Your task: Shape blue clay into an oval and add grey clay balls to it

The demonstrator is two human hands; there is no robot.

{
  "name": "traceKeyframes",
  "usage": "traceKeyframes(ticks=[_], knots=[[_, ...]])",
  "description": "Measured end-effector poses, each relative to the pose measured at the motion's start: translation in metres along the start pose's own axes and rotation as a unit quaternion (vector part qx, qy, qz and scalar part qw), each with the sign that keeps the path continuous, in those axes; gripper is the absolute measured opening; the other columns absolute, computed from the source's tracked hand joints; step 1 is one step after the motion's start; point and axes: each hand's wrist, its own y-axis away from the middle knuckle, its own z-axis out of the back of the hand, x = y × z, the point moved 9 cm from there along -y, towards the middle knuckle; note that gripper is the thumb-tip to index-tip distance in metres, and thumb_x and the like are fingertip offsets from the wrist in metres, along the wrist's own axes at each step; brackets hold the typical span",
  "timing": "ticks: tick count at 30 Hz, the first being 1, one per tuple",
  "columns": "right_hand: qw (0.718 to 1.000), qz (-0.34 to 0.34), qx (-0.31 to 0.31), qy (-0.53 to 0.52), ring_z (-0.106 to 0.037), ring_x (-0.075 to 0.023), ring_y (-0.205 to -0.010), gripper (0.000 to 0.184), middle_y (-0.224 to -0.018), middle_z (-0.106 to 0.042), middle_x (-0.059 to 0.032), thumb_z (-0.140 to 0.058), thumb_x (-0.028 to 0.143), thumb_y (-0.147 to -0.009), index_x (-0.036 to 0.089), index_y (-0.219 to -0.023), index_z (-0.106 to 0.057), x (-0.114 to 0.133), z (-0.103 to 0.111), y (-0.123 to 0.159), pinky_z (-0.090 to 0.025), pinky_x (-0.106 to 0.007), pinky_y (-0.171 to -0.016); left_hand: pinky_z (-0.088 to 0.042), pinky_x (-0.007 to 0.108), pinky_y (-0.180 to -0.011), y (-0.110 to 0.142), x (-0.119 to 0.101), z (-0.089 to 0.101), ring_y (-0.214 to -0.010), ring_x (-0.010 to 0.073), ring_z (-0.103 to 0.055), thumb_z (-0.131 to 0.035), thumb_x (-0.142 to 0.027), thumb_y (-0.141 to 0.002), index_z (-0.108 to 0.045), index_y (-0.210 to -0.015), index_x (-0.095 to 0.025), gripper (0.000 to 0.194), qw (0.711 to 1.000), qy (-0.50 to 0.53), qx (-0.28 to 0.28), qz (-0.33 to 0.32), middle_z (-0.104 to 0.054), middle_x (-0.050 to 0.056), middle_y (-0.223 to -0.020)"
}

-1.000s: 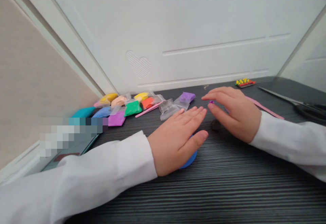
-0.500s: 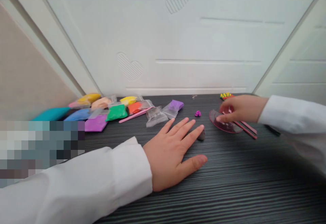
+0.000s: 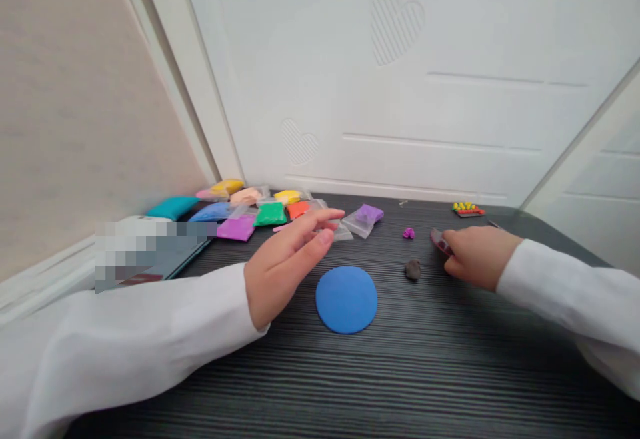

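A white door (image 3: 380, 92) with embossed hearts fills the back of the shot, a beige wall (image 3: 75, 106) runs down the left, and a dark ribbed table (image 3: 400, 386) takes up the foreground. On the left side, the left hand (image 3: 287, 259) is open, fingers loosely spread and reaching across the table, the tips right over some clear plastic bags (image 3: 340, 229) — touching them or not, I can't tell from here. Just past those bags lies a purple clay packet (image 3: 369, 216).

Below that hand, near but not touching it, sits a flat blue clay disc (image 3: 346, 300). Over on the right, the right hand (image 3: 477, 257) is curled closed, gripping a dark red piece (image 3: 440, 242), with only its edge showing beyond the fingers — what it is exactly, too hidden to say. Right in front of those fingers are a small grey clay lump (image 3: 413, 270) and a tiny purple clay scrap (image 3: 409, 233). Farther back sits a small red tray (image 3: 469, 208) topped with yellow bits.

Along the back of the table runs a row of colourful clay packets (image 3: 270, 214), and a pixelated patch (image 3: 150, 252) covers whatever lies at the left edge. White sleeves (image 3: 565, 292) cover both arms.
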Motion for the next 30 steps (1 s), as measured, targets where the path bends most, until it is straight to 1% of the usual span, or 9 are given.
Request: traceKeyframes(ticks=[5, 10, 13, 15, 17, 20, 22, 27, 30], knots=[[0.998, -0.019, -0.061, -0.007, -0.061, -0.0154, -0.080, 0.027, -0.096, -0.062, -0.0063, -0.051, 0.034, -0.089, 0.013, -0.105, -0.057, -0.011, 0.004, -0.009, -0.051, -0.035, -0.071, -0.040, 0.036, -0.098, 0.027, 0.020, 0.024, -0.113, 0.0217, -0.051, -0.040, -0.040, -0.090, -0.046, -0.126, -0.024, 0.040, 0.997, -0.081, -0.012, -0.009, -0.054, 0.006, -0.126], [0.975, -0.020, -0.217, -0.045, -0.066, -0.0280, -0.072, 0.024, -0.081, -0.069, -0.0124, -0.044, 0.023, -0.086, 0.016, -0.100, -0.061, -0.019, 0.055, 0.009, -0.047, -0.039, -0.063, -0.036, 0.035, -0.104, 0.027, 0.019, 0.025, -0.118, 0.0220, -0.047, -0.052, -0.036, -0.085, -0.039, -0.132, -0.026, 0.050, 0.981, -0.183, -0.013, -0.066, -0.048, 0.003, -0.134], [0.933, 0.022, -0.349, -0.083, -0.065, -0.0238, -0.072, 0.031, -0.092, -0.069, -0.0077, -0.035, 0.029, -0.087, 0.024, -0.113, -0.052, 0.014, 0.091, 0.050, -0.047, -0.037, -0.064, -0.034, 0.036, -0.106, 0.028, 0.013, 0.020, -0.122, 0.0233, -0.044, -0.060, -0.040, -0.079, -0.036, -0.133, -0.031, 0.060, 0.982, -0.172, -0.021, -0.068, -0.045, 0.000, -0.137], [0.850, 0.180, -0.458, -0.189, -0.064, -0.0187, -0.069, 0.029, -0.086, -0.068, -0.0053, -0.038, 0.024, -0.088, 0.025, -0.114, -0.050, 0.056, 0.111, 0.089, -0.049, -0.030, -0.061, -0.039, 0.035, -0.102, 0.031, 0.010, 0.013, -0.116, 0.0227, -0.050, -0.065, -0.045, -0.074, -0.036, -0.134, -0.035, 0.067, 0.992, -0.112, -0.009, -0.050, -0.051, -0.001, -0.132], [0.824, 0.242, -0.444, -0.255, -0.064, -0.0141, -0.071, 0.027, -0.089, -0.068, -0.0016, -0.043, 0.018, -0.088, 0.026, -0.112, -0.051, 0.085, 0.112, 0.101, -0.050, -0.023, -0.062, -0.047, 0.031, -0.092, 0.033, 0.007, 0.002, -0.100, 0.0196, -0.061, -0.068, -0.045, -0.071, -0.040, -0.130, -0.038, 0.066, 0.999, -0.037, 0.029, -0.018, -0.064, -0.004, -0.114], [0.807, 0.238, -0.386, -0.378, -0.065, -0.0106, -0.078, 0.025, -0.093, -0.068, 0.0024, -0.049, 0.017, -0.086, 0.028, -0.108, -0.054, 0.098, 0.105, 0.097, -0.052, -0.016, -0.067, -0.051, 0.022, -0.066, 0.034, 0.003, -0.012, -0.068, 0.0122, -0.065, -0.059, -0.034, -0.082, -0.066, -0.095, -0.034, 0.015, 0.995, 0.028, 0.099, 0.019, -0.071, -0.008, -0.077], [0.777, 0.224, -0.334, -0.485, -0.065, -0.0085, -0.074, 0.023, -0.088, -0.068, 0.0045, -0.052, 0.021, -0.086, 0.029, -0.107, -0.054, 0.094, 0.100, 0.089, -0.053, -0.014, -0.062, -0.047, 0.017, -0.055, 0.033, 0.005, -0.014, -0.058, 0.0090, -0.061, -0.050, -0.030, -0.087, -0.067, -0.072, -0.026, 0.023, 0.989, 0.075, 0.117, 0.056, -0.069, -0.007, -0.065], [0.726, 0.216, -0.089, -0.647, -0.060, -0.0067, -0.057, 0.017, -0.063, -0.063, 0.0049, -0.043, 0.035, -0.092, 0.024, -0.095, -0.056, 0.103, 0.073, 0.067, -0.050, -0.014, -0.054, -0.046, 0.010, -0.055, 0.034, 0.024, -0.009, -0.056, 0.0043, -0.058, -0.050, -0.030, -0.089, -0.064, -0.084, -0.024, 0.016, 0.956, 0.228, 0.064, 0.170, -0.069, -0.008, -0.062], [0.739, 0.239, -0.108, -0.621, -0.058, -0.0077, -0.053, 0.020, -0.056, -0.060, 0.0058, -0.039, 0.034, -0.094, 0.025, -0.102, -0.055, 0.100, 0.071, 0.067, -0.049, -0.017, -0.052, -0.045, 0.010, -0.050, 0.033, 0.028, -0.009, -0.048, 0.0043, -0.055, -0.046, -0.032, -0.091, -0.063, -0.088, -0.026, 0.018, 0.955, 0.239, 0.070, 0.162, -0.064, -0.009, -0.051]])
